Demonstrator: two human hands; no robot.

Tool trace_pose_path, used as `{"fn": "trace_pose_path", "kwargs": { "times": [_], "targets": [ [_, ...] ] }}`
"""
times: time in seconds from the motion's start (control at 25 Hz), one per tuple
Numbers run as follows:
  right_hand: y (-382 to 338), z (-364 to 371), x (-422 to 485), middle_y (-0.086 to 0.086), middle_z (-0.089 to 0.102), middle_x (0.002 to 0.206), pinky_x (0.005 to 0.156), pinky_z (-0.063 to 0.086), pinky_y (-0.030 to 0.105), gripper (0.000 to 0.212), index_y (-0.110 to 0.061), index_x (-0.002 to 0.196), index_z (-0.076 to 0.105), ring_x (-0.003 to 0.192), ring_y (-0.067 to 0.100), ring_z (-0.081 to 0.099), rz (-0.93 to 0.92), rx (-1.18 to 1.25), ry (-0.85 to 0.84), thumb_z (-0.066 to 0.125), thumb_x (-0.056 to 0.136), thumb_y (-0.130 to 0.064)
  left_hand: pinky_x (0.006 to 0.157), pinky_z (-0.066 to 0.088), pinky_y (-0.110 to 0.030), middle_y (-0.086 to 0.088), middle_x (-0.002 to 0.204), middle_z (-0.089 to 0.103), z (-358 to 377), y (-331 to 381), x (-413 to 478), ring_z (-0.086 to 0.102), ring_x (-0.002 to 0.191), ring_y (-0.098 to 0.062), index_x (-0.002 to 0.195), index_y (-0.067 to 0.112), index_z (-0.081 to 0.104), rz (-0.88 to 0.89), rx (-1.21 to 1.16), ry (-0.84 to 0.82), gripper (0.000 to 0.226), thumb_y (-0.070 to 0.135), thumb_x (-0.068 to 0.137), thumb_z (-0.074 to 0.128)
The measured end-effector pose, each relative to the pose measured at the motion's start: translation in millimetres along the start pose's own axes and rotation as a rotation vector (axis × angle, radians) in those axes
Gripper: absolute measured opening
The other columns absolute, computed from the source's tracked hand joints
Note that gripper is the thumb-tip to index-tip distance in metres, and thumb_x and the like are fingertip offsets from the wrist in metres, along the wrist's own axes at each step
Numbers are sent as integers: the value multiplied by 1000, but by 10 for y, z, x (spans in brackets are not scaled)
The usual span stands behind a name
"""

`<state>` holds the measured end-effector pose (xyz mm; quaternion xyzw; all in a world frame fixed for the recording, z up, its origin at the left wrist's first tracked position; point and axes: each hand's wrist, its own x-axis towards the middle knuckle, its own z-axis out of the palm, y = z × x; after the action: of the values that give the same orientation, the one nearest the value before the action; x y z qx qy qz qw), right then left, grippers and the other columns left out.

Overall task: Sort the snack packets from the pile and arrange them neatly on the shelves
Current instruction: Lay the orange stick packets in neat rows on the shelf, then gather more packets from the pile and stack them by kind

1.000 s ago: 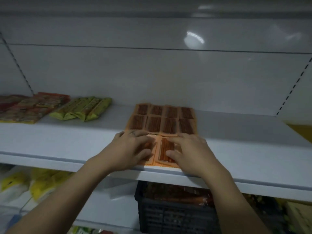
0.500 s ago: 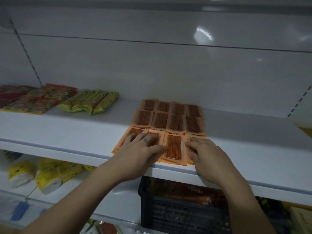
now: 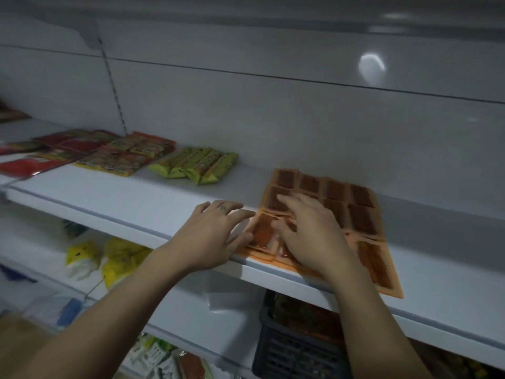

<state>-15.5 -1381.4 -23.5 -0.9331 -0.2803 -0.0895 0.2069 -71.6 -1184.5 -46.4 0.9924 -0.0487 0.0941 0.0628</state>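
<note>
Both hands have slid leftward along the front row since half a second ago: the right one has left the row's right end and now covers its middle, while the left one has come off the packets almost wholly onto bare shelf.

That long white metal shelf (image 3: 136, 203) carries everything sorted so far. On its right part lies the task's thing, a flat grid of thin orange foil snack packets with brown strips showing through clear windows (image 3: 363, 220), set edge to edge in three rows, the front row reaching the shelf's lip. Further left on the same shelf sit a bunch of green stick-shaped packets (image 3: 196, 165) and a spread of red and yellow flat packets (image 3: 109, 154). Below the shelf stands a dark slatted plastic crate (image 3: 295, 351) holding more packets.

The right hand (image 3: 314, 236) lies palm down with fingers spread, pressing on the front and middle rows. The left hand (image 3: 216, 236), also flat and spread, rests just beside the grid, its fingertips touching the left edge of the front-left packet (image 3: 263, 232). Neither hand grips anything; they are apart, with that packet between them.

These packets look light, thin and slick, likely to skate on the smooth metal and ride over one another at the crimped edges. Nudging flat with the fingertips against an edge should suit them better than pinching; for lifting, the sealed border seems the safest hold, since the filled window may crease.
</note>
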Motion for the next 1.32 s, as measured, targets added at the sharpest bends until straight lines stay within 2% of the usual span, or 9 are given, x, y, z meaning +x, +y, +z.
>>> {"fn": "trace_pose_path", "kwargs": {
  "times": [0.08, 0.2, 0.32, 0.4, 0.48, 0.72, 0.88, 1.32],
  "targets": [
    [-329, 167, 222, -4, 30, 157, 117, 17, 33, 59, -30, 150, 33, 145, 16, 23, -74, 22, -38, 52, 96, -46, 111, 27, -36, 6, 149, 43, -69, -325, -162, 35, 138, -16, 144, 37, 42, -84, -7, 22, 82, 73, 78, 8],
    [-829, 405, 488, -3, 27, 159, 117, 16, 33, 62, -30, 151, 30, 146, 17, 21, -166, 34, -97, 52, 95, -48, 109, 30, -37, 7, 148, 45, -153, -829, -454, 38, 136, -17, 143, 36, 42, -194, -30, 43, 85, 74, 76, 8],
    [-1415, 661, 679, -4, 26, 159, 117, 16, 33, 64, -29, 151, 30, 146, 16, 19, -245, 64, -131, 53, 95, -49, 109, 32, -39, 7, 148, 45, -295, -1387, -803, 39, 136, -17, 144, 35, 42, -310, -28, 75, 68, 72, 89, 25],
    [-1860, 868, 793, -5, 29, 158, 117, 19, 35, 63, -28, 150, 32, 145, 16, 22, -292, 84, -155, 53, 95, -48, 110, 32, -39, 6, 148, 45, -395, -1798, -1080, 38, 137, -18, 144, 35, 41, -378, -20, 112, 55, 61, 96, 37],
    [-2286, 1081, 895, -6, 31, 157, 117, 22, 37, 62, -28, 150, 33, 144, 16, 24, -324, 93, -178, 53, 95, -48, 111, 30, -40, 5, 149, 45, -482, -2173, -1338, 37, 138, -19, 146, 33, 39, -432, -13, 127, 53, 56, 97, 41],
    [-3543, 1666, 1139, -3, 27, 159, 118, 18, 38, 63, -31, 151, 31, 147, 17, 20, -391, 91, -212, 53, 94, -50, 110, 34, -41, 3, 147, 46, -705, -3204, -2031, 39, 136, -20, 147, 32, 36, -534, -17, 162, 56, 56, 97, 42],
    [-4272, 1964, 1232, -2, 28, 158, 116, 21, 39, 63, -31, 150, 32, 145, 20, 23, -419, 102, -236, 53, 94, -51, 106, 36, -40, 3, 144, 48, -860, -3785, -2448, 40, 134, -19, 146, 32, 37, -571, -3, 178, 55, 56, 96, 42],
    [-5977, 3042, 1710, -3, 27, 158, 118, 25, 43, 62, -30, 150, 31, 144, 19, 25, -583, 222, -369, 53, 95, -47, 111, 29, -36, 7, 150, 41, -973, -5226, -3232, 32, 140, -15, 149, 32, 33, -796, -20, 211, 57, 55, 98, 42]
  ]
}}
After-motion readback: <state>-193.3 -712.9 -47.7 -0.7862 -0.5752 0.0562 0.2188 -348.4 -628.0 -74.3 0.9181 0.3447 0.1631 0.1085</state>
